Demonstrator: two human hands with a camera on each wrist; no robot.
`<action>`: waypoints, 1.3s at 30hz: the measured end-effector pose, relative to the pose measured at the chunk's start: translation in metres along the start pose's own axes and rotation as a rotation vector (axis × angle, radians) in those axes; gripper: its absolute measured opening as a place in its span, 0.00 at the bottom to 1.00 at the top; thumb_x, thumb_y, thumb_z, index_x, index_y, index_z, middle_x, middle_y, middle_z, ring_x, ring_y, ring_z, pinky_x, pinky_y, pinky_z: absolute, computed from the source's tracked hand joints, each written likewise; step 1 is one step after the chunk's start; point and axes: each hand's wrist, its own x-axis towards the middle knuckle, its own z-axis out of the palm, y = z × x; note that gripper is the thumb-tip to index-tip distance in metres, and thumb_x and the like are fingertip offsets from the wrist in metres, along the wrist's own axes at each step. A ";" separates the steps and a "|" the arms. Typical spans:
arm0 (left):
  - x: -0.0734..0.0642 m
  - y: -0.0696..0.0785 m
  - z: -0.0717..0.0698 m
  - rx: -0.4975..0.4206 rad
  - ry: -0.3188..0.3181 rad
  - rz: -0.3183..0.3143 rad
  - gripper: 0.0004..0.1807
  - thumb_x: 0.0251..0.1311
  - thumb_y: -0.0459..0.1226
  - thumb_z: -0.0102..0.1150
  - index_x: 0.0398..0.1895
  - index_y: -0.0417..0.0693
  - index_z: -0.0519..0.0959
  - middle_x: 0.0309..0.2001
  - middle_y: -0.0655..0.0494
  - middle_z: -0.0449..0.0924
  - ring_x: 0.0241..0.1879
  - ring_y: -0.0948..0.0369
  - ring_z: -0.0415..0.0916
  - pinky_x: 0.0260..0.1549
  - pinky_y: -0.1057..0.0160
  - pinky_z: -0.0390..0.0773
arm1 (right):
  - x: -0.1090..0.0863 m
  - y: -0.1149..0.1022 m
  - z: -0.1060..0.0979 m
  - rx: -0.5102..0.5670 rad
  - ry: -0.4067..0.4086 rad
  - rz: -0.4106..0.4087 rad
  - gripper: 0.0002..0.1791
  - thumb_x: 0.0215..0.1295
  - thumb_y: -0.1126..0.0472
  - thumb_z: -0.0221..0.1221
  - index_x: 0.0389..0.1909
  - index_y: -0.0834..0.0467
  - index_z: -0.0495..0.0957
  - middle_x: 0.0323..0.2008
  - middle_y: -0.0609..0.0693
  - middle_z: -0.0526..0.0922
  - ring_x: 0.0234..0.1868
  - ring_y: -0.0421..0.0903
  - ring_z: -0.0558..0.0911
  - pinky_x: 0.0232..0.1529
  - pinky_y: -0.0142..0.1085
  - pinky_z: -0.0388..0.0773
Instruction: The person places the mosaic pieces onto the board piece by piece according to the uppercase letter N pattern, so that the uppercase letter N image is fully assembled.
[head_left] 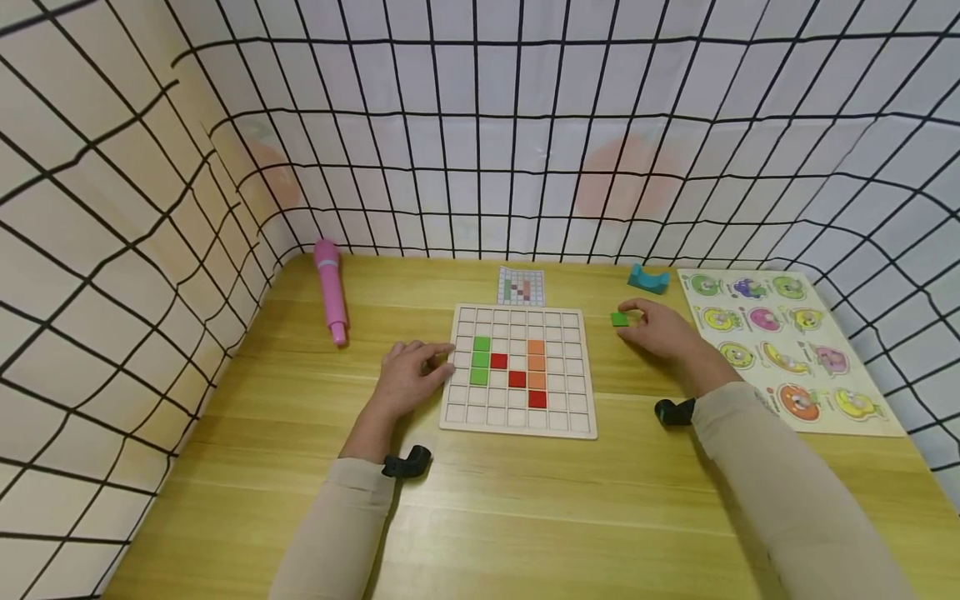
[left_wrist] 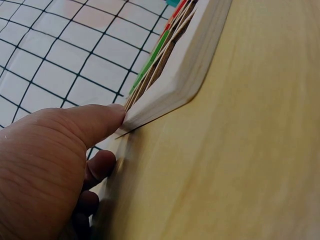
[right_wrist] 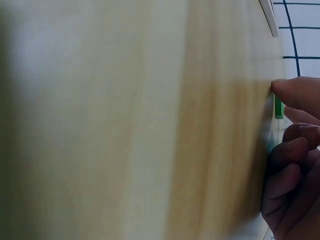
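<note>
A wooden grid board (head_left: 517, 423) lies flat on the table, with green tiles (head_left: 480, 359), red tiles (head_left: 517, 379) and orange tiles (head_left: 536, 363) in some of its squares. At the board's left edge is my left hand (head_left: 407, 377); its thumb (left_wrist: 97, 122) touches the edge, and the fingers are loosely bent. To the right of the board, my right hand (head_left: 660, 335) pinches a small green tile (head_left: 619, 319) between thumb and index finger, low over the table. In the right wrist view the thumb partly covers this tile (right_wrist: 279, 107), while the other fingers are curled.
Behind the board lies a small pattern card (head_left: 521, 287). A teal curved block (head_left: 648, 279) sits at the back right, beside a fruit picture board (head_left: 772, 350). On the left is a pink pen-shaped object (head_left: 331, 292). Black wire grid (head_left: 480, 137) encloses the table.
</note>
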 end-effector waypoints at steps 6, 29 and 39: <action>0.000 0.002 -0.001 0.007 -0.003 -0.001 0.21 0.69 0.48 0.62 0.64 0.59 0.81 0.43 0.54 0.82 0.45 0.54 0.66 0.53 0.49 0.62 | 0.003 0.003 -0.004 0.000 -0.042 -0.004 0.29 0.74 0.49 0.58 0.70 0.56 0.68 0.31 0.51 0.70 0.30 0.48 0.69 0.35 0.40 0.66; 0.001 -0.001 0.002 0.016 -0.003 -0.002 0.21 0.69 0.49 0.62 0.64 0.60 0.81 0.43 0.55 0.82 0.45 0.54 0.66 0.53 0.51 0.61 | 0.003 0.006 -0.003 0.016 0.010 0.004 0.25 0.75 0.50 0.56 0.66 0.57 0.72 0.31 0.51 0.71 0.30 0.48 0.70 0.36 0.40 0.66; 0.000 0.000 0.001 0.013 0.001 0.000 0.21 0.69 0.50 0.62 0.63 0.60 0.81 0.43 0.55 0.82 0.45 0.55 0.66 0.53 0.50 0.61 | 0.004 0.013 0.001 0.000 0.032 -0.008 0.24 0.75 0.47 0.56 0.64 0.57 0.73 0.30 0.51 0.72 0.28 0.47 0.70 0.34 0.40 0.67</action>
